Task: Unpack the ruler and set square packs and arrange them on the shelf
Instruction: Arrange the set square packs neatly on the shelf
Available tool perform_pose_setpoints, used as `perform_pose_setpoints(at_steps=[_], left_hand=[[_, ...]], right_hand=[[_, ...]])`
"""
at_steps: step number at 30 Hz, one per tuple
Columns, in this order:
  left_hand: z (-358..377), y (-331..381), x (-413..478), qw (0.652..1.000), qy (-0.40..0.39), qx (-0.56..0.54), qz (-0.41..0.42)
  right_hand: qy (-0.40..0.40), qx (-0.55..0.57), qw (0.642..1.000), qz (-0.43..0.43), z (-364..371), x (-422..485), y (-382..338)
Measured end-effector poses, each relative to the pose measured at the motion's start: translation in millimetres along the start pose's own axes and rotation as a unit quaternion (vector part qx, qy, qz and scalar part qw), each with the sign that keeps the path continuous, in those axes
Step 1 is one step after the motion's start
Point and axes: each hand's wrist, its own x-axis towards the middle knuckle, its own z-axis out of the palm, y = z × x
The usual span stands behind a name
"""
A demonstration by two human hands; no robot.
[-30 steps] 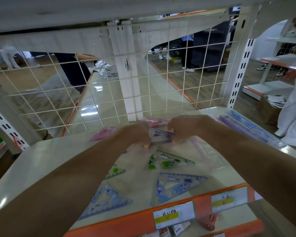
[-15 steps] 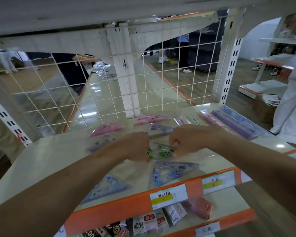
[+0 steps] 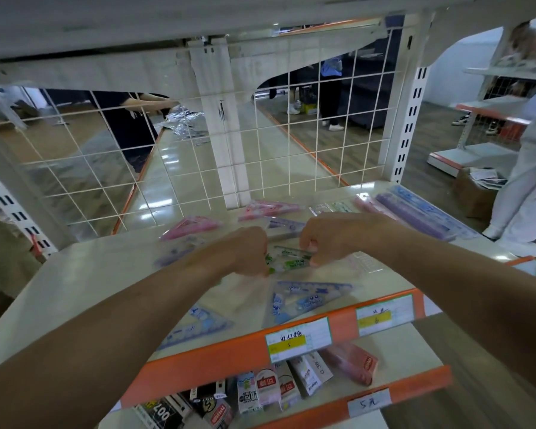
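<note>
a green set square pack point(image 3: 288, 260) is held over the middle of the shelf point(image 3: 75, 283), its long axis running left to right, roughly parallel with the orange front edge, with the right end tipped slightly toward the back. its left end is pinched by the left hand point(image 3: 248, 252) and its right end by the right hand point(image 3: 328, 236), the fingers of both curled round the wrapper; whether the pack rests on the shelf or is lifted off it cannot be told. two blue set square packs are laid near the front edge: one point(image 3: 310, 300) just in front of the hands, its narrow tip pointed right, and one point(image 3: 195, 326) toward the front left. two pink packs point(image 3: 192, 226) point(image 3: 270, 207) are laid along the back edge beside the wire grid point(image 3: 167, 168). a purple pack point(image 3: 180, 253) is seen left of the hands and another point(image 3: 283, 226) just behind them. at the back right corner about three long ruler packs point(image 3: 415, 212) are laid side by side, long axes along the right edge. two price labels point(image 3: 297, 339) point(image 3: 384, 314) are fixed to the front strip.
</note>
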Motion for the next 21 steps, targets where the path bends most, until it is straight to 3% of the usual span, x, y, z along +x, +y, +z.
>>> perform_pose_setpoints(at_steps=[5, 11, 21], left_hand=[[-20, -2, -38, 1.000, 0.007, -0.021, -0.004], [-5, 12, -54, 0.996, -0.093, -0.007, 0.012], [4, 22, -54, 0.997, -0.071, -0.003, 0.017]], right_hand=[[0.035, 0.017, 0.998, -0.039, -8, -31, 3], [-0.017, 0.053, 0.996, -0.068, 5, -53, -9], [-0.015, -0.001, 0.998, -0.068, 17, -45, -19]])
